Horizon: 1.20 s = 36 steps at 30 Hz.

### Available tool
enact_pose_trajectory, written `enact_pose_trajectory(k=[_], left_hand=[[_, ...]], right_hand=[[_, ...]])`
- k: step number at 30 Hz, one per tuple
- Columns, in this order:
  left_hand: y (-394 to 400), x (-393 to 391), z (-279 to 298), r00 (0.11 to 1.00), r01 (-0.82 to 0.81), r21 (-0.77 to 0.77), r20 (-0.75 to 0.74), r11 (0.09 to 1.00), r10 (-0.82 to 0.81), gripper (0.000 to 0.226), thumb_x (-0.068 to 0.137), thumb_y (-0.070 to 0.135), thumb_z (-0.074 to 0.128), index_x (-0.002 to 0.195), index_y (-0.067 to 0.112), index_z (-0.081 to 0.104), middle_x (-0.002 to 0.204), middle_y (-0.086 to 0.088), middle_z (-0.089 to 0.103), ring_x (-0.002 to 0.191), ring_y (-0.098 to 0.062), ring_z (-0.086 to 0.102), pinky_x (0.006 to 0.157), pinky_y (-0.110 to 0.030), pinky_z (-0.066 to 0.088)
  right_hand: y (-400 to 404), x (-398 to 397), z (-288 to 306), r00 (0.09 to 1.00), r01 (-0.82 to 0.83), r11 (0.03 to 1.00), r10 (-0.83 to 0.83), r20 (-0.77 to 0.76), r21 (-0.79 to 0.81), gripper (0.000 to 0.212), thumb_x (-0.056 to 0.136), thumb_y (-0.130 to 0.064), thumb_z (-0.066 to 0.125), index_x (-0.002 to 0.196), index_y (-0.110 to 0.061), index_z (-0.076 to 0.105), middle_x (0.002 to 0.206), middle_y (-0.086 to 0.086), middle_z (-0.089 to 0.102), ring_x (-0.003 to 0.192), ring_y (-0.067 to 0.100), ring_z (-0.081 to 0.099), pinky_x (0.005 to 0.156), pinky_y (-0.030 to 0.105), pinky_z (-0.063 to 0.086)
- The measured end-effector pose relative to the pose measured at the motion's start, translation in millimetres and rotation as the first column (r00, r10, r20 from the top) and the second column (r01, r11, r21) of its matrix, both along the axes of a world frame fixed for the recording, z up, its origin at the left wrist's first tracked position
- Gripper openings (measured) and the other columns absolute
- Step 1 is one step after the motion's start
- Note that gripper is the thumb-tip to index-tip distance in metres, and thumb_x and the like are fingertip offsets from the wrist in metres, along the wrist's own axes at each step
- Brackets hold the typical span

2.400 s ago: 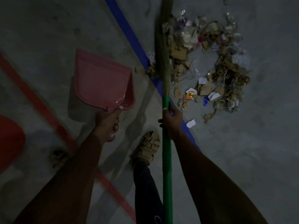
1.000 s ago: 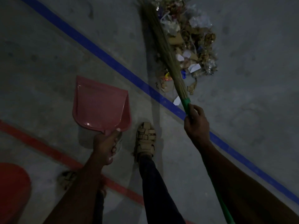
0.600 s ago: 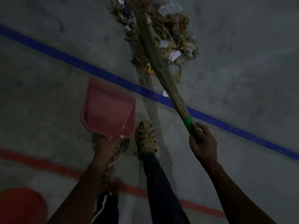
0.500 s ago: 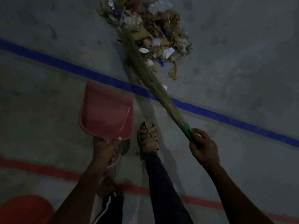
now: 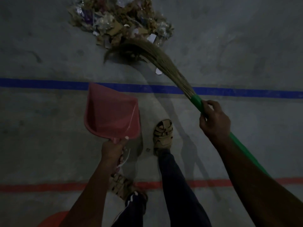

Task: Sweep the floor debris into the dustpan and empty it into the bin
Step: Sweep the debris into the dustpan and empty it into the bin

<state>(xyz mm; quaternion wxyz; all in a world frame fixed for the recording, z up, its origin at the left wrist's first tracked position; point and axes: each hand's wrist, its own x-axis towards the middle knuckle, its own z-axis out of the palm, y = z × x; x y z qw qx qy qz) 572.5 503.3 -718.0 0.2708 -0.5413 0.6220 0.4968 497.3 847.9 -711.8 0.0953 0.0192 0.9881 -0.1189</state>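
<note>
A heap of debris, made of cardboard scraps, paper and plastic wrap, lies on the grey floor at the top of the view. My right hand grips the green handle of a grass broom, whose bent bristle tip presses the floor at the heap's near edge. My left hand grips the handle of a pink dustpan, held empty above the floor, well short of the heap. One white paper scrap lies apart beside the bristles.
A blue floor line runs across between me and the heap, and a red line crosses lower down. My sandalled feet stand between them. A red rounded object shows at the bottom left edge.
The view has swung, so the blue line now lies level. The broom head has swept round to the heap's near side, its bristles bent, gathering loose scraps toward the heap. The dustpan stays in my left hand.
</note>
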Motion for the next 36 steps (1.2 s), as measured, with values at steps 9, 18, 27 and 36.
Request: enact_pose_trajectory(k=[9,18,27,36], left_hand=[[4,15,12,1.000,0.026,0.084,-0.019,0.996,-0.024,0.045,0.088,0.029,0.079,0.059,0.002,0.056,0.041,-0.006,0.043,0.029,-0.015,0.037,0.041,-0.019,0.030],[-8,33,23,0.996,-0.090,0.092,0.016,0.992,0.089,0.045,0.086,0.028,0.080,0.062,0.001,0.053,0.041,-0.006,0.043,0.031,-0.015,0.038,0.042,-0.021,0.033],[8,17,20,0.983,-0.179,0.092,-0.034,0.980,0.183,0.028,0.086,0.022,0.081,0.085,0.001,0.062,0.048,-0.002,0.052,0.031,-0.012,0.043,0.035,-0.017,0.036],[16,-30,6,0.969,-0.211,0.190,-0.090,0.959,0.231,0.030,0.091,0.017,0.075,0.095,0.002,0.049,0.042,-0.006,0.040,0.026,-0.013,0.033,0.038,-0.015,0.031]], right_hand=[[19,49,16,0.975,0.223,0.972,-0.222,0.020,-0.077,0.054,0.084,-0.009,0.068,0.136,-0.009,0.053,0.127,0.013,0.052,0.076,0.027,0.061,0.060,0.028,0.044],[-10,32,3,0.826,0.383,0.923,-0.364,0.430,0.044,0.024,0.086,-0.014,0.059,0.107,-0.002,0.059,0.095,0.018,0.056,0.064,0.023,0.051,0.055,0.023,0.035],[-112,2,8,0.841,0.424,0.843,-0.232,0.488,-0.331,0.013,0.085,-0.008,0.061,0.075,-0.003,0.054,0.061,0.001,0.046,0.053,0.017,0.047,0.036,0.015,0.027],[-79,-8,54,0.884,0.441,0.825,-0.332,0.330,-0.353,0.039,0.088,-0.009,0.064,0.121,0.012,0.059,0.095,0.023,0.064,0.080,0.031,0.062,0.066,0.036,0.048]])
